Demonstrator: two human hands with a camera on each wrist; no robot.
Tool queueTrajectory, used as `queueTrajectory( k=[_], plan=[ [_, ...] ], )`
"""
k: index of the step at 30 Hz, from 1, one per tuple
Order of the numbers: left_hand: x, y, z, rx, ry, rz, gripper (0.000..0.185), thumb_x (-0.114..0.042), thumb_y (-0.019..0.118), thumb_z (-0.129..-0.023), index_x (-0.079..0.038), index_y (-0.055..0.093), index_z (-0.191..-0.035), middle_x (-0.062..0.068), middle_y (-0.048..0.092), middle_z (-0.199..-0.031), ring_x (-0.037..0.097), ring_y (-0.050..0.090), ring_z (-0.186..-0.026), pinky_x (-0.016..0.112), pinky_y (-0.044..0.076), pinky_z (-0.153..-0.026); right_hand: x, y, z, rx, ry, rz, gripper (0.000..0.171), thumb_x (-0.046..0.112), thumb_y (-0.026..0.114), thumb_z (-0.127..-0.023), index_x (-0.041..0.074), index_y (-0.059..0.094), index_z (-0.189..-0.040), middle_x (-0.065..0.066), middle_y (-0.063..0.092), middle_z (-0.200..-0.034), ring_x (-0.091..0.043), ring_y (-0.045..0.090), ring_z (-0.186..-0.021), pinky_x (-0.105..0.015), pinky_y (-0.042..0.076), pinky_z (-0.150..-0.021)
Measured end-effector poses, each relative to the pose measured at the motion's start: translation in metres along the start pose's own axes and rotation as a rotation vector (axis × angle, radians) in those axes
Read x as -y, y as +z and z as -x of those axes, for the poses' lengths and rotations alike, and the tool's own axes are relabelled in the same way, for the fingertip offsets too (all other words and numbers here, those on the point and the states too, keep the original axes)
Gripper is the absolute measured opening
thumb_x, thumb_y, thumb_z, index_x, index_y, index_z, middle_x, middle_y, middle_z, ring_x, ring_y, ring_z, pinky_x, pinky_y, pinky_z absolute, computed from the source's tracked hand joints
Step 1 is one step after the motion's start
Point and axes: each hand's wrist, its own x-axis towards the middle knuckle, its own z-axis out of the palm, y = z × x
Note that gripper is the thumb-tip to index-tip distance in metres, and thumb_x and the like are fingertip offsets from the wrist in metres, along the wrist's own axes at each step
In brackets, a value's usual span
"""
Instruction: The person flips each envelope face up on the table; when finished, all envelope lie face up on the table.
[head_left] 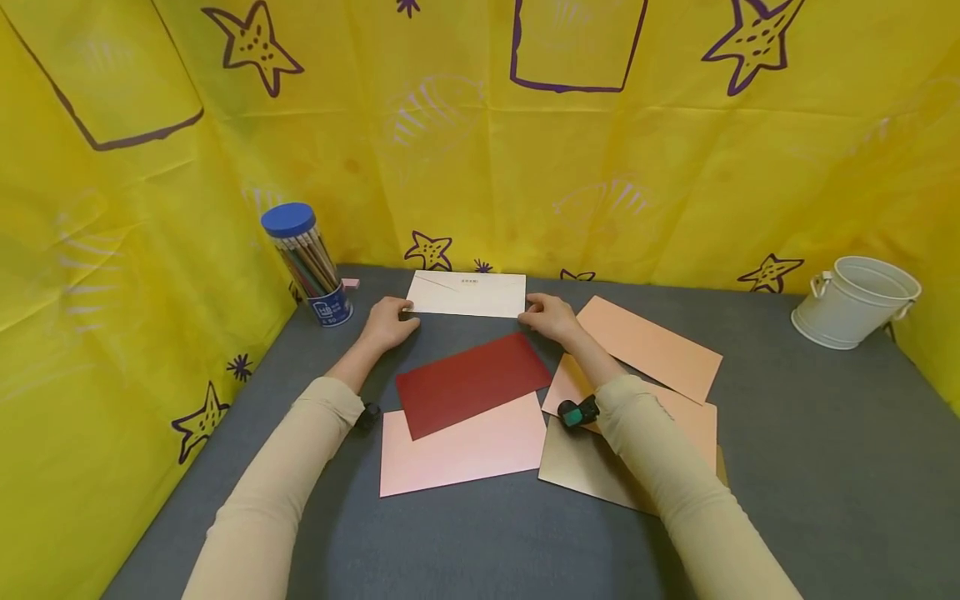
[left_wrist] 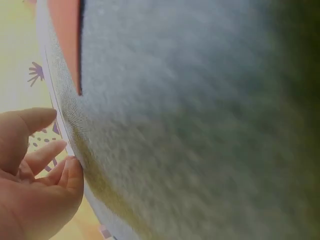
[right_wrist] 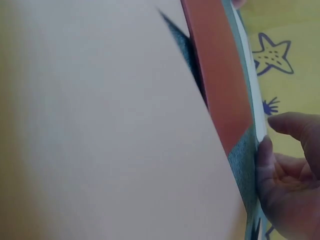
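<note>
- White envelope (head_left: pixel 467 296): a smooth, flat paper rectangle with a slanting flap line and a small line of print near its far edge. It lies on the worktop's far side, near the curtain.
- Left hand (head_left: pixel 386 323): at the envelope's left end, fingertips at the edge, fingers loosely bent; the left wrist view shows a gap between thumb and forefinger.
- Right hand (head_left: pixel 551 317): mirrors it at the right end, thumb against the paper edge and forefinger apart from it. Both forearms reach forward in rolled beige sleeves.
- Dark red paper (head_left: pixel 472 385): matte, rectangular, lying aslant over a pale pink paper (head_left: pixel 465 446).
- Upper peach paper (head_left: pixel 651 346) and lower peach paper (head_left: pixel 697 425): overlapping rectangles around the right forearm, above a gold-brown paper (head_left: pixel 592 467).
- Pencil tub (head_left: pixel 330 310): a see-through cylinder with a blue lid and blue base, full of pencils.
- White bucket (head_left: pixel 855 304): round, rimmed, with side lugs, at the far right.
- Worktop (head_left: pixel 465 542): dark grey, with a fine fabric-like grain.
- Curtain (head_left: pixel 465 175): creased yellow cloth printed with purple starfish.
</note>
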Motion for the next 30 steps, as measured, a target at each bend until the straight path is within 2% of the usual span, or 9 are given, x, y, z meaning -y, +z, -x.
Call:
queueTrajectory(
  k=[4, 7, 14, 18, 24, 30],
  plan=[
    [-0.002, -0.003, 0.007, 0.091, 0.024, -0.026, 0.058, -0.024, 0.056, -0.095, 0.013, 0.044, -0.138, 0.032, 0.038, -0.144, 0.045, 0.031, -0.136, 0.052, 0.02, -0.114, -0.001, -0.002, 0.004, 0.025, -0.017, -0.003, 0.06, 0.024, 0.063, -0.094, 0.002, 0.042, -0.146, -0.016, 0.061, -0.118, -0.028, 0.06, -0.099, -0.036, 0.048, -0.084],
    [-0.004, -0.005, 0.016, 0.147, 0.054, -0.024, 0.065, -0.029, 0.055, -0.097, 0.013, 0.035, -0.143, 0.033, 0.029, -0.15, 0.046, 0.024, -0.14, 0.055, 0.017, -0.115, -0.001, -0.006, 0.01, 0.064, -0.065, 0.018, 0.059, 0.023, 0.063, -0.094, 0.001, 0.042, -0.145, -0.017, 0.058, -0.126, -0.031, 0.056, -0.111, -0.041, 0.047, -0.093],
    [-0.011, -0.004, 0.046, 0.265, 0.131, -0.039, 0.077, -0.038, 0.057, -0.095, 0.007, 0.027, -0.149, 0.03, 0.022, -0.154, 0.045, 0.02, -0.142, 0.057, 0.019, -0.113, -0.005, -0.016, 0.032, 0.174, -0.299, 0.176, 0.062, 0.025, 0.064, -0.094, -0.002, 0.041, -0.145, -0.021, 0.048, -0.14, -0.036, 0.049, -0.123, -0.049, 0.043, -0.1],
    [-0.017, -0.003, 0.066, 0.326, 0.17, -0.037, 0.086, -0.045, 0.06, -0.092, 0.004, 0.024, -0.152, 0.026, 0.018, -0.157, 0.043, 0.017, -0.144, 0.058, 0.019, -0.113, -0.007, -0.02, 0.041, 0.251, -0.389, 0.229, 0.069, 0.031, 0.066, -0.093, -0.002, 0.039, -0.147, -0.02, 0.04, -0.147, -0.035, 0.039, -0.132, -0.05, 0.035, -0.107],
    [-0.024, -0.002, 0.091, 0.405, 0.201, -0.063, 0.099, -0.056, 0.063, -0.085, 0.0, 0.019, -0.154, 0.023, 0.013, -0.159, 0.042, 0.011, -0.146, 0.06, 0.018, -0.112, -0.008, -0.02, 0.054, 0.387, -0.423, 0.298, 0.085, 0.045, 0.068, -0.089, 0.007, 0.028, -0.153, -0.013, 0.024, -0.158, -0.031, 0.02, -0.144, -0.05, 0.024, -0.114],
    [-0.024, -0.001, 0.109, 0.427, 0.218, -0.166, 0.109, -0.067, 0.065, -0.078, -0.006, 0.02, -0.156, 0.018, 0.012, -0.161, 0.041, 0.012, -0.146, 0.063, 0.023, -0.109, -0.011, -0.017, 0.065, 0.47, -0.446, 0.366, 0.096, 0.051, 0.07, -0.085, 0.012, 0.019, -0.157, -0.01, 0.012, -0.162, -0.028, 0.008, -0.148, -0.051, 0.02, -0.115]
  ],
)
